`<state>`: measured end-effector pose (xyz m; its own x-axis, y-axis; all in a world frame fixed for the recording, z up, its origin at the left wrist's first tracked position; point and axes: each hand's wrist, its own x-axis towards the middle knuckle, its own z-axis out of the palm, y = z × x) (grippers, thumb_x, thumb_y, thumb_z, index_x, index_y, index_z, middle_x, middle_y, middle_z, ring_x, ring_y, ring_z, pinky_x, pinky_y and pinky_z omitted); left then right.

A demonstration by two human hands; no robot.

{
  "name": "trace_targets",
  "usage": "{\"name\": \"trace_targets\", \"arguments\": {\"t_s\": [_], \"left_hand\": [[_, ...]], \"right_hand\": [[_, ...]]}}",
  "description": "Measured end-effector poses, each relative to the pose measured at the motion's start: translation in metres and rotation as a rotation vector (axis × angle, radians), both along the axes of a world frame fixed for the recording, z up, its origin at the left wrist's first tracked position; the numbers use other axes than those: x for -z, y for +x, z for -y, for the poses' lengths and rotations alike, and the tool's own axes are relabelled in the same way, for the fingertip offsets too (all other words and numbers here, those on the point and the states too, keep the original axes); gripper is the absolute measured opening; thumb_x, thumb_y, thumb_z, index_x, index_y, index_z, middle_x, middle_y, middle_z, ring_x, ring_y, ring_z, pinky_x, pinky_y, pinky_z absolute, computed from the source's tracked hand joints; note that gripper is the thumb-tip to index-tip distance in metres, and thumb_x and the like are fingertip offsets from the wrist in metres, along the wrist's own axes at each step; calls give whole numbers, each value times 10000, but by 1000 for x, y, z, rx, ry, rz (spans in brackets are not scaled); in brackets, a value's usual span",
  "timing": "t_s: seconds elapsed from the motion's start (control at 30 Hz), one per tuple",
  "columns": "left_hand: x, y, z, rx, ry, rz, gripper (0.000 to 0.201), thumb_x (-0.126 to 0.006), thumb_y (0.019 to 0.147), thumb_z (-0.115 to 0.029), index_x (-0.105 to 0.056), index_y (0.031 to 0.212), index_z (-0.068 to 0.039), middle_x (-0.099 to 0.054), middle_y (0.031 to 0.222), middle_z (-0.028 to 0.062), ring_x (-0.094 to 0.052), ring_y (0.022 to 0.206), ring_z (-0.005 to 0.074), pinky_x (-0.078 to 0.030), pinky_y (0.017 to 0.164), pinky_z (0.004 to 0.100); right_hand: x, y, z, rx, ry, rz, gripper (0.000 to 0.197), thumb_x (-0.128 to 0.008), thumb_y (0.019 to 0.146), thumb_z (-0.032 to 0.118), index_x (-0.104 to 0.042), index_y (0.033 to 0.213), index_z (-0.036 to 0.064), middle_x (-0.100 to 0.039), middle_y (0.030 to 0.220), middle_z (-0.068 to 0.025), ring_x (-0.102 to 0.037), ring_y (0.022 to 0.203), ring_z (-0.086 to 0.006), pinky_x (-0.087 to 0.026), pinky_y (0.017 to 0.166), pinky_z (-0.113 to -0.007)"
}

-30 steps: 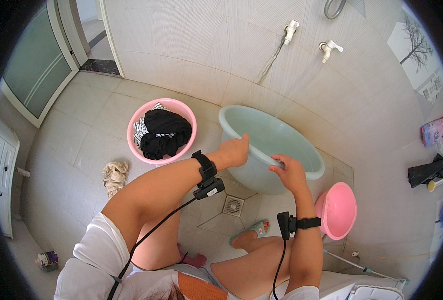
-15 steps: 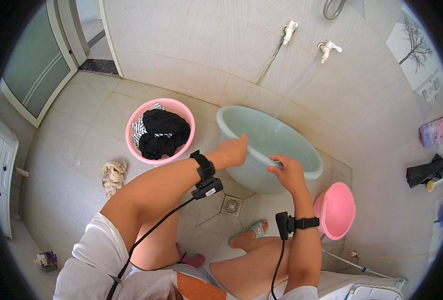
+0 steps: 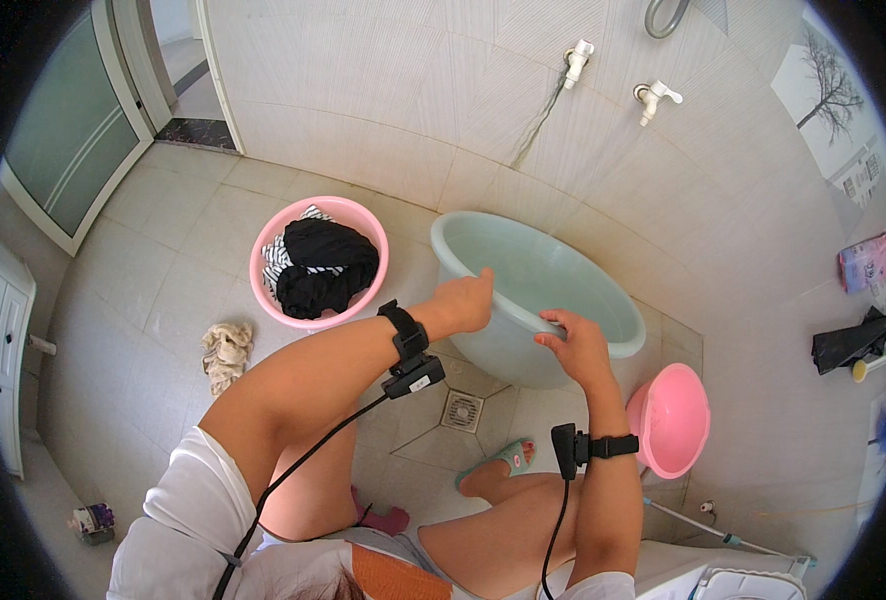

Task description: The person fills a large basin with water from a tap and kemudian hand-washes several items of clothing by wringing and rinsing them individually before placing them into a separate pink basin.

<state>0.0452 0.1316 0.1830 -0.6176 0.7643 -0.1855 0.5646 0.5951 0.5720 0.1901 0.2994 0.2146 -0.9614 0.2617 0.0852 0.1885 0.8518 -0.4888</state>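
Note:
A large pale green tub [image 3: 508, 350] stands by the tiled wall, its near side raised so that it tilts toward the wall. My left hand [image 3: 466, 303] is closed over the near rim, left of the middle. Farther right along the same rim, my right hand [image 3: 581, 348] grips with the thumb outside and fingers over the edge. The tub's inside looks smooth and pale; whether it holds water I cannot tell. A black strap with a small device and cable sits on each of my wrists.
A pink basin [image 3: 382, 262] with black clothes [image 3: 328, 270] and striped cloth stands left of the tub. Beige cloth [image 3: 227, 350] lies on the floor. Another pink basin [image 3: 675, 420] is at the right. Two white taps [image 3: 578, 65] stick out above; a floor drain [image 3: 462, 410] lies below.

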Motion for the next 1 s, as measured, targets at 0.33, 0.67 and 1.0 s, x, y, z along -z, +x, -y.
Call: {"name": "trace_targets", "arguments": {"t_s": [0.33, 0.67, 1.0], "left_hand": [[7, -1, 3, 3, 56, -23, 362, -521, 767, -75, -420, 1106, 6, -613, 878, 243, -600, 846, 410, -460, 721, 503], [5, -5, 1, 26, 7, -16, 394, -550, 767, -100, -424, 1132, -22, -610, 921, 242, -595, 891, 391, -460, 743, 479], [16, -12, 0, 25, 59, -5, 415, -559, 773, -113, -412, 1154, -39, -608, 919, 234, -592, 897, 389, -453, 768, 478]], "right_hand": [[6, 1, -4, 5, 56, -6, 344, -733, 707, 246, -643, 1012, 114, -654, 939, -114, -618, 786, -292, -479, 686, -365], [1, 5, 0, 34, 9, 24, 328, -719, 725, 241, -637, 1019, 118, -659, 939, -100, -619, 784, -284, -478, 679, -363], [3, 2, -3, 6, 33, -31, 324, -718, 723, 236, -641, 1009, 105, -655, 929, -115, -613, 826, -321, -476, 701, -381]]}}
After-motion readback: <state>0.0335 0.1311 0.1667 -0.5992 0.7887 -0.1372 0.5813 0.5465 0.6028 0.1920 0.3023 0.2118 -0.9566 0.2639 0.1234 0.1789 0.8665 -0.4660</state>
